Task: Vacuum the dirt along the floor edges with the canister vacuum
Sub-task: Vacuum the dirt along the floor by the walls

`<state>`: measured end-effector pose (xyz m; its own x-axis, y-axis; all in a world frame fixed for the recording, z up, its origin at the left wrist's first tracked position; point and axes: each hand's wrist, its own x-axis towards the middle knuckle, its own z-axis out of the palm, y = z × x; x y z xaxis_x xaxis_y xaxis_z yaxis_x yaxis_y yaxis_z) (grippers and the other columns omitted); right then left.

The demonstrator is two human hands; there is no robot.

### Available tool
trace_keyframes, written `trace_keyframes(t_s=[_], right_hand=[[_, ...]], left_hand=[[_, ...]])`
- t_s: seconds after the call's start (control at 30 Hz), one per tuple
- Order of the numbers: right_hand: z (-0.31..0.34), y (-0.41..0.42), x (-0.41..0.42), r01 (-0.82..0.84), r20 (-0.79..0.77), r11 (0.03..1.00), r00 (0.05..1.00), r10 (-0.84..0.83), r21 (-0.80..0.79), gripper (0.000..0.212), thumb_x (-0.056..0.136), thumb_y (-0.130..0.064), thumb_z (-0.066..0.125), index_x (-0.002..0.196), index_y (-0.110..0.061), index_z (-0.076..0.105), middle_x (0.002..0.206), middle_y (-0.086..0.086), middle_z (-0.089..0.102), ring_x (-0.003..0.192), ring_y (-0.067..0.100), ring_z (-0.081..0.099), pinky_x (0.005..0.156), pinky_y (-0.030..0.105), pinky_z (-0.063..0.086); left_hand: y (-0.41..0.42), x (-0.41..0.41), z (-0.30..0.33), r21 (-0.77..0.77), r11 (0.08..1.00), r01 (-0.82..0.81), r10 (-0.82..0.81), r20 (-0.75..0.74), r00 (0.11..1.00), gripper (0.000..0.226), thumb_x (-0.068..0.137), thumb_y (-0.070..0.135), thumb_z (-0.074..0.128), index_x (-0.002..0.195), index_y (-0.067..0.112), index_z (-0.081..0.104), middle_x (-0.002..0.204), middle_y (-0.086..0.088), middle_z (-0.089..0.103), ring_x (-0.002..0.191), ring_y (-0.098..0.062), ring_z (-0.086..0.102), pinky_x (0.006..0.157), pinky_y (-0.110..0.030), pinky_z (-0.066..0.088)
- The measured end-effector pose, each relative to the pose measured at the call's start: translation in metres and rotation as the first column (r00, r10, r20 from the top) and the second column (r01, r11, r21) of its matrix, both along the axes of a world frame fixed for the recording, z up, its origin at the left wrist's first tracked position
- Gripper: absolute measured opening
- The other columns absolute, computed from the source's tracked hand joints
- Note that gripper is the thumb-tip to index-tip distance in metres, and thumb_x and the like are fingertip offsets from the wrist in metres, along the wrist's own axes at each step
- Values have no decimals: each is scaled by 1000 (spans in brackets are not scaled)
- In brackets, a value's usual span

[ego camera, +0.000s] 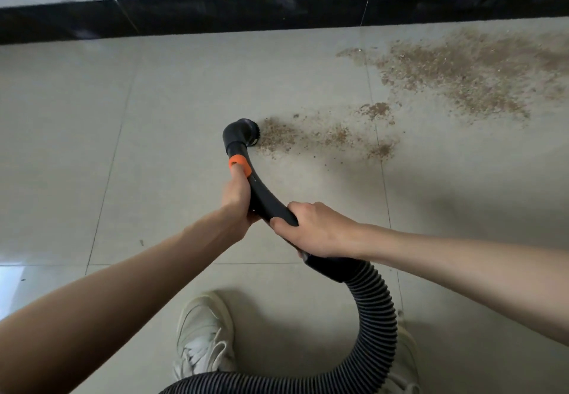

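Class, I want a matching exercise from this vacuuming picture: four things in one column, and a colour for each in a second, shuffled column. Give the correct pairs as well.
Things:
1. collar
2. shoe
3. dirt
4. skirting

Colours:
A. brown
B. black
C. orange
D. white

Pairs: 1-C, 2-D, 3-A, 4-B
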<state>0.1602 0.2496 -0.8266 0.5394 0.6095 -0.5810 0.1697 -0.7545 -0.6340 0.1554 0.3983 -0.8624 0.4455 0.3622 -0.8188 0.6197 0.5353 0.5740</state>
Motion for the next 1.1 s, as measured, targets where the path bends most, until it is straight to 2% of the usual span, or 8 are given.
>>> trace_keyframes(t_s=[0.27,0.37,0.5,0.63,0.73,0.87,1.0,1.1], right_hand=[[5,-8,2,57,-31,998,998,-57,-8,35,93,-51,40,79,-19,45,69,3,63,72,23,65,70,34,52],[6,-7,2,42,-34,999,999,-42,-16,35,94,-50,40,78,-20,44,70,3,62,75,24,63,71,34,50],[5,-6,-4,-25,-89,998,996,20,-51,34,93,-49,41,79,-18,45,71,3,61,76,24,64,73,34,51],[4,9,-5,1,-109,1000,994,-4,-27,47,94,-57,39,79,-14,48,59,1,64,46,11,60,50,25,47],[2,24,-9,98,-182,995,979,-97,0,44,96,-52,41,82,-11,41,63,7,61,40,19,59,41,24,48],[2,30,-16,100,-184,995,978,-101,-12,43,97,-51,39,92,-8,40,71,11,60,36,21,57,40,25,47],[6,20,-23,107,-170,994,979,-111,-31,44,98,-51,38,99,-7,40,76,13,60,38,22,57,45,28,48],[6,8,-31,113,-161,992,980,-120,-55,42,98,-51,38,97,-9,39,77,14,60,41,24,58,47,32,50]], left_hand=[[-9,9,6,60,996,67,-69,25,997,37,89,45,43,90,9,48,81,-7,50,78,-24,52,67,-36,48],[-3,13,11,102,990,95,-97,10,995,24,87,34,44,82,11,48,78,-6,48,73,-22,51,64,-33,48],[1,-2,6,108,991,78,-76,-21,997,24,90,33,43,81,11,48,75,-5,50,69,-20,52,56,-32,46],[3,-10,9,112,992,62,-61,-9,998,24,91,30,42,79,10,46,72,-4,45,64,-19,50,51,-29,45],[1,-15,12,101,991,90,-90,-9,996,23,91,27,41,75,11,42,67,-3,39,58,-17,44,46,-24,40],[3,-22,15,46,995,83,-82,-36,996,21,88,26,41,71,14,38,64,-1,36,56,-17,40,51,-26,38],[3,-21,15,26,993,118,-117,-37,992,30,96,40,42,89,11,46,75,-5,48,66,-18,51,55,-30,43],[-10,-25,12,55,984,167,-165,-36,986,38,98,45,37,87,9,45,77,-6,48,66,-19,52,54,-30,43]])
